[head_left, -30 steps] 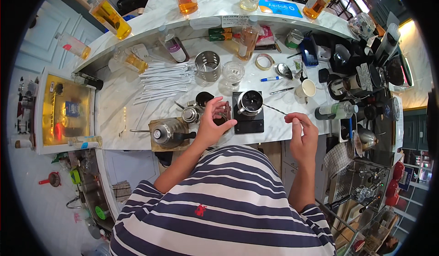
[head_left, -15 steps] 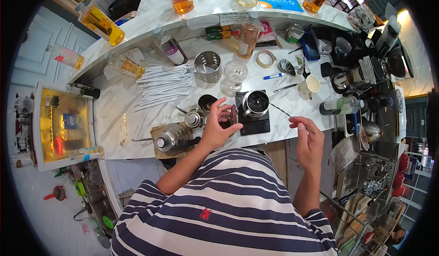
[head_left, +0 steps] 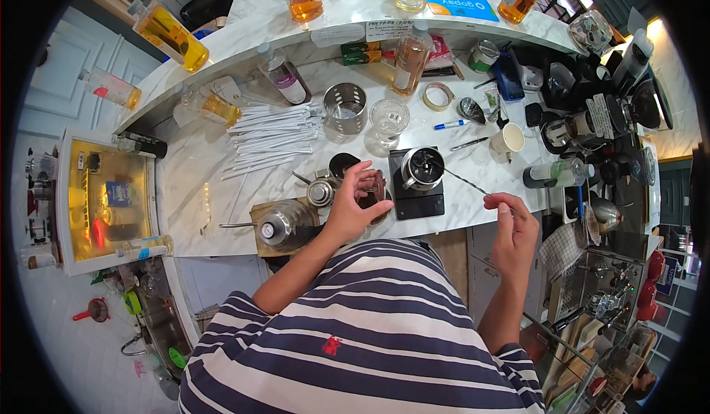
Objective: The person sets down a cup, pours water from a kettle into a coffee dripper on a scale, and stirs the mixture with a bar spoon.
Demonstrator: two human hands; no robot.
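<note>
My left hand curls its fingers and thumb around a small clear glass, partly hidden by the fingers, just left of a black scale. On the scale stands a shiny metal cup with dark contents. Between thumb and fingers, my right hand pinches a long bar spoon with a twisted stem; its lower end dips into the cup. Left of my left hand are a small metal pot and a gooseneck kettle on a wooden board.
Behind the scale stand a clear glass vessel and a perforated metal canister. Wrapped straws lie to the left. A paper cup, pens and a tape roll are on the right. Bottles line the back.
The counter and its things appear shifted slightly right in view. My left hand with the glass is a little farther from the scale. My right hand still holds the spoon in the cup.
</note>
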